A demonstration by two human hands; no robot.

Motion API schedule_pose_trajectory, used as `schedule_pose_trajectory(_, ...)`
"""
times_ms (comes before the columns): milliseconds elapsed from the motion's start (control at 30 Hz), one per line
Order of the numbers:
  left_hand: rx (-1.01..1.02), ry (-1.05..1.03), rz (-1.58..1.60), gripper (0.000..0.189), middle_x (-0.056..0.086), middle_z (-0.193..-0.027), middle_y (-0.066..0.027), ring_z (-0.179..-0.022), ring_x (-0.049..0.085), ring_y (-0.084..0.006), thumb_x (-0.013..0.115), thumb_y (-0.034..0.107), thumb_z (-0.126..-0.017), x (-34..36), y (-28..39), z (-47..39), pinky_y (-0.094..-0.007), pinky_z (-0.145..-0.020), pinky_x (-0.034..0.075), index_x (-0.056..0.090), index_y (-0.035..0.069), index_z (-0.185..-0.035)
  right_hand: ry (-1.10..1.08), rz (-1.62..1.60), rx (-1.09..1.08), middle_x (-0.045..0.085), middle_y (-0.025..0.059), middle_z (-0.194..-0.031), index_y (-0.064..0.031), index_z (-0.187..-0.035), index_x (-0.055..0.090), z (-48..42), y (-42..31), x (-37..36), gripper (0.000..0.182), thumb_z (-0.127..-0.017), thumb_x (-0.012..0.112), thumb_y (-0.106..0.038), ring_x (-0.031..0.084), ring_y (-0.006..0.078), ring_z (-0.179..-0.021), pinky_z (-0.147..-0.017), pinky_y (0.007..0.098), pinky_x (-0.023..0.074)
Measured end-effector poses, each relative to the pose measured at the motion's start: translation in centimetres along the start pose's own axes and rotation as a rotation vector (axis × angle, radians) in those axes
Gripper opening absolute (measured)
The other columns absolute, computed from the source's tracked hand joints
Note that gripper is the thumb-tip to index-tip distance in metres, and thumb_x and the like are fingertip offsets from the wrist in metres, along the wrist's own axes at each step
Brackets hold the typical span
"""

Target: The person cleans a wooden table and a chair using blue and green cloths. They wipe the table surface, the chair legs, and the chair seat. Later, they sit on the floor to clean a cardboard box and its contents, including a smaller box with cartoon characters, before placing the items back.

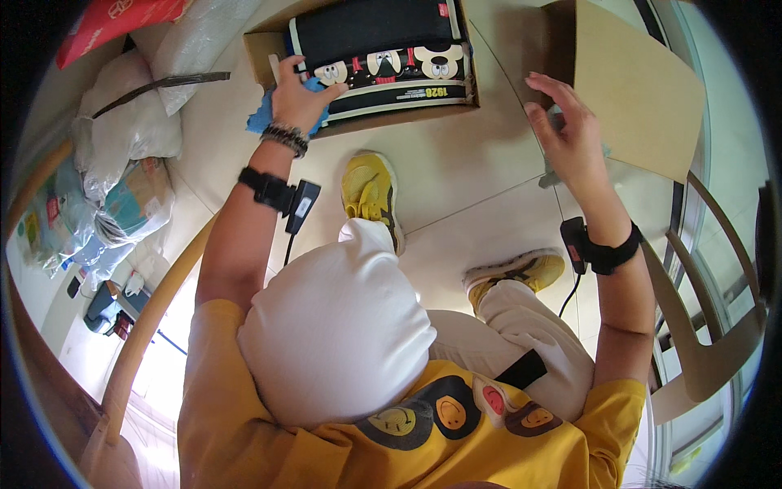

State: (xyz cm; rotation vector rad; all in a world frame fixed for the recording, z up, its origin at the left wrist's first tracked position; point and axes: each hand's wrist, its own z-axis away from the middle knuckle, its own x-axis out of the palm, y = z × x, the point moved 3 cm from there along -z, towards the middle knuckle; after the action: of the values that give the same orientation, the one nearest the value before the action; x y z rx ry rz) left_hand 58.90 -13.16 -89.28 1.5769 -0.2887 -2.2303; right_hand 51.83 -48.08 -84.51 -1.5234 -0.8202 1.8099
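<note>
A cardboard box lies on the tiled floor, holding a folded black fabric item with white edging and cartoon faces. At the box's near left corner is my left hand, thumb and fingers spread over the fabric's left end. Blue crumpled material shows under that palm; whether the hand grips it, I cannot tell. To the right, my right hand is raised beside a larger cardboard box or its flap, fingers bent. Something greyish shows partly behind that hand; its hold is unclear.
Plastic bags with contents are piled at the left, beneath a red package. A curved wooden chair part rises on my left, and a slatted chair back on my right. My yellow shoes rest on the floor.
</note>
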Motion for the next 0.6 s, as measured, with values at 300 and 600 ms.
schedule_pose_trajectory(300,0.83,0.252,-0.184,0.039,0.056,-0.081,-0.007,-0.066,0.056,-0.0232,0.073,0.008,-0.061,-6.2,4.9,8.1,-0.031,-0.06,0.048,0.062,0.011,-0.098,-0.005,-0.983,0.61,0.062,0.01,-0.096,-0.0007,-0.106,0.056,0.6,2.9,0.9,0.029,-0.088,0.053,-0.023,0.058,0.0165,-0.087,-0.077,0.0271,0.0466)
schedule_pose_trajectory(600,0.514,0.186,-0.164,0.062,0.057,-0.084,-0.0124,-0.071,0.058,-0.0289,0.077,0.013,-0.059,-4.8,4.2,8.7,-0.0366,-0.063,0.049,0.05,0.007,-0.115,-0.039,-1.145,0.834,0.059,0.0084,-0.097,-0.0016,-0.109,0.055,1.8,4.5,0.7,0.035,-0.086,0.055,-0.028,0.056,0.017,-0.089,-0.077,0.0296,0.0473)
